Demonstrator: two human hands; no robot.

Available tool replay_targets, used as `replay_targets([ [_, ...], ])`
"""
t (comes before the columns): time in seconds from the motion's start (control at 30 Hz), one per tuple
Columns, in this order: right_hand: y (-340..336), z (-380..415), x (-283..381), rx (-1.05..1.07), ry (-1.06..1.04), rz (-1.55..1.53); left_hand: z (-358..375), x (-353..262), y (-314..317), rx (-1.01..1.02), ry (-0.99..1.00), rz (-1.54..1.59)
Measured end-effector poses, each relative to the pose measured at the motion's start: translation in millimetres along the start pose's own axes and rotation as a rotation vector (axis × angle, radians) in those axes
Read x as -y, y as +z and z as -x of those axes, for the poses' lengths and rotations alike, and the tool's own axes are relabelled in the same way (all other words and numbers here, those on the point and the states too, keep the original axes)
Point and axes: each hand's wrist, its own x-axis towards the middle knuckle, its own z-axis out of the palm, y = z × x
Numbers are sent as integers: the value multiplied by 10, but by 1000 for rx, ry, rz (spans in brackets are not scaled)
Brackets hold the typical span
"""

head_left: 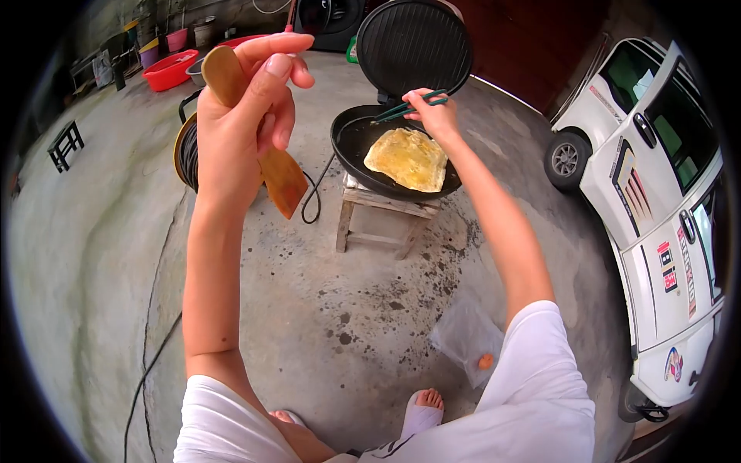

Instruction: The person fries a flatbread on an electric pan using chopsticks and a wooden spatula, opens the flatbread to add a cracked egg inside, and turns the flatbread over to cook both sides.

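Note:
Raised close to the camera, my left hand (251, 116) is closed round a wooden spatula (284, 181), its wide end pointing down and its handle end showing above the thumb. My right hand (434, 116) grips dark green chopsticks (405, 110), whose tips reach over the back left of the pan. A golden, egg-coated flatbread (409, 158) lies in the round black electric griddle (351, 158), below the right hand. The griddle's ridged lid (415, 54) stands open behind. A low wooden stool (378, 220) holds the griddle up.
At right stands a white vehicle (656, 216) with its door ajar. A cable reel (187, 150) sits left of the stool, with a black cable along the floor. A plastic bag (463, 332) lies near my feet. Red basins (170, 71) and a small bench (65, 145) are at left.

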Motion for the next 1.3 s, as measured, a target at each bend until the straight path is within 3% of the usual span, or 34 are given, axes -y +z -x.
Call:
replay_targets([
  [0.1, 176, -122, -246, -106, 59, 38, -16, -75, -162, -21, 68, 19],
  [0.37, 216, -289, -664, -298, 220, -88, 2, -62, -398, -52, 20, 38],
  [0.47, 123, -248, -620, -315, 188, -25, 5, -47, -409, -45, 33, 45],
  [0.7, -252, 53, -354, -237, 165, -193, 8, -35, -333, -11, -2, 65],
  [0.8, -150, 33, -455, -202, 237, -252, 15, -41, -177, 3, -30, 35],
  [1.03, 132, -205, -844, -310, 179, -101, 10, -165, -132, 10, 17, 60],
  [1.3, -255, 61, -484, -269, 117, -300, 7, -105, -1, 33, 22, 33],
])
